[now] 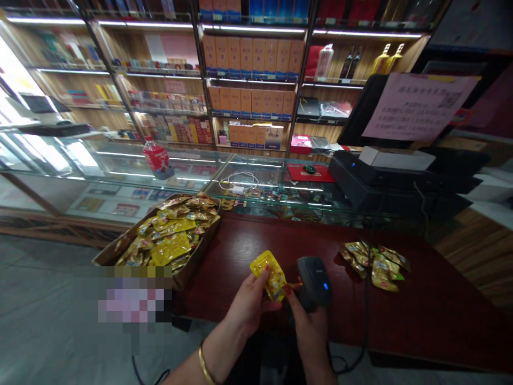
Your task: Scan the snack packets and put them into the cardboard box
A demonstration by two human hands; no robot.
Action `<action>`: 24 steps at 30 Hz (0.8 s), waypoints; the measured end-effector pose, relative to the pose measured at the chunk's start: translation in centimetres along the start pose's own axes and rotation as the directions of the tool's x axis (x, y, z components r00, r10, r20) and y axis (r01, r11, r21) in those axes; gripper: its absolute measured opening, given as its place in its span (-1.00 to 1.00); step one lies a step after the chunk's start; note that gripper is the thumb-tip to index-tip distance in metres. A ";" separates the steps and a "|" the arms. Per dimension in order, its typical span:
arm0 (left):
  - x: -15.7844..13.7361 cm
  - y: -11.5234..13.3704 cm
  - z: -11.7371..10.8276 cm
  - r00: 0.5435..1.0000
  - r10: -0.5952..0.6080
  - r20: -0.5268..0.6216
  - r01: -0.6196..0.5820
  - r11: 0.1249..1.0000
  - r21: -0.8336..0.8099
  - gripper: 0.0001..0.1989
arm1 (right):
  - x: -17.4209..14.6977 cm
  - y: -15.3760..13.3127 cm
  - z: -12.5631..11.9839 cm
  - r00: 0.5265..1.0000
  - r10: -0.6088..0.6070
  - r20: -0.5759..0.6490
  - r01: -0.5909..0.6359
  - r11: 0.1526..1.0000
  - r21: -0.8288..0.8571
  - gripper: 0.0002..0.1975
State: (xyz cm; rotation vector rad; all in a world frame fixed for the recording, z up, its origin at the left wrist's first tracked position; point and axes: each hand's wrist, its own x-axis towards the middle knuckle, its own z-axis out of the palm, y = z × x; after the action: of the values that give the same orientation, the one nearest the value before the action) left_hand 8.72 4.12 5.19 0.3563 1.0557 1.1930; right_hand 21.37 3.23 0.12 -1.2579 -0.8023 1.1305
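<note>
My left hand (252,302) grips a small yellow snack packet (269,274) between thumb and fingers, over the dark red table (236,240). Close beside it, my right hand (310,326) is wrapped round a black barcode scanner (315,280) with a blue light on top. The right hand's fingertips reach the packet's right edge. To the left stands a cardboard box (196,262) filled with gold and yellow packets (172,232). A small pile of similar packets (356,256) lies on the table at the right.
Behind the table runs a glass display counter (188,166) with a red-labelled bottle (157,158), a white cable (240,182) and a red mouse pad (296,171). A monitor (364,107) with a paper notice stands at right. A black cable (367,310) crosses the table.
</note>
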 end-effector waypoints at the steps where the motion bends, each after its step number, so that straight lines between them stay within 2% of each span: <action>1: 0.0 0.1 0.0 0.999 -0.028 0.033 0.029 0.999 -0.031 -0.70 | 0.1 0.1 -0.1 1.000 0.002 -0.002 -0.002 1.000 0.010 -0.62; 4: -0.3 0.5 -0.2 0.994 -0.042 0.100 0.048 0.997 -0.054 -0.67 | 0.5 0.7 -0.5 0.999 0.032 -0.044 -0.030 0.999 0.042 -0.59; 7: -0.6 0.7 -0.5 0.987 0.006 0.159 -0.006 1.000 0.001 -0.57 | 0.6 1.2 -0.5 0.994 0.103 -0.038 -0.096 0.984 0.152 -0.50; 9: -0.5 0.6 -0.6 0.986 0.022 0.167 -0.025 1.000 0.016 -0.62 | 0.7 1.4 -0.2 0.989 0.148 0.001 -0.144 0.964 0.225 -0.43; 11: -0.2 0.2 -0.6 0.990 0.037 0.137 -0.041 0.999 0.023 -0.67 | 0.9 1.6 0.0 0.987 0.160 0.005 -0.157 0.964 0.214 -0.40; 13: 0.2 -0.2 -0.6 0.991 0.081 0.110 -0.087 0.995 0.055 -0.61 | 1.2 1.6 -0.2 0.991 0.132 -0.018 -0.129 0.986 0.103 -0.43; 15: 0.7 -0.4 -0.7 0.983 0.167 0.073 -0.175 0.978 0.115 -0.49 | 1.4 1.4 -1.1 0.999 0.052 -0.011 -0.053 0.998 -0.043 -0.46; 19: 2.4 -0.2 -1.6 0.957 0.291 0.019 -0.286 0.924 0.255 -0.38 | 0.4 0.6 -3.9 0.989 -0.126 0.083 0.146 0.935 -0.323 -0.51; 22: 3.7 0.1 -2.6 0.955 0.297 -0.007 -0.282 0.914 0.294 -0.39 | -1.3 0.2 -5.3 0.977 -0.141 0.162 0.202 0.860 -0.469 -0.49; 24: 4.2 0.3 -3.1 0.954 0.298 -0.022 -0.277 0.910 0.308 -0.41 | -2.5 0.3 -5.5 0.971 -0.113 0.213 0.206 0.846 -0.491 -0.47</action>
State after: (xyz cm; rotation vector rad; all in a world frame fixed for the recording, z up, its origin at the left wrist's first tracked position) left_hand 5.96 7.03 1.82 0.7360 1.2809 1.3124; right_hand 25.70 -0.82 -0.85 -1.5009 -1.3844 0.9266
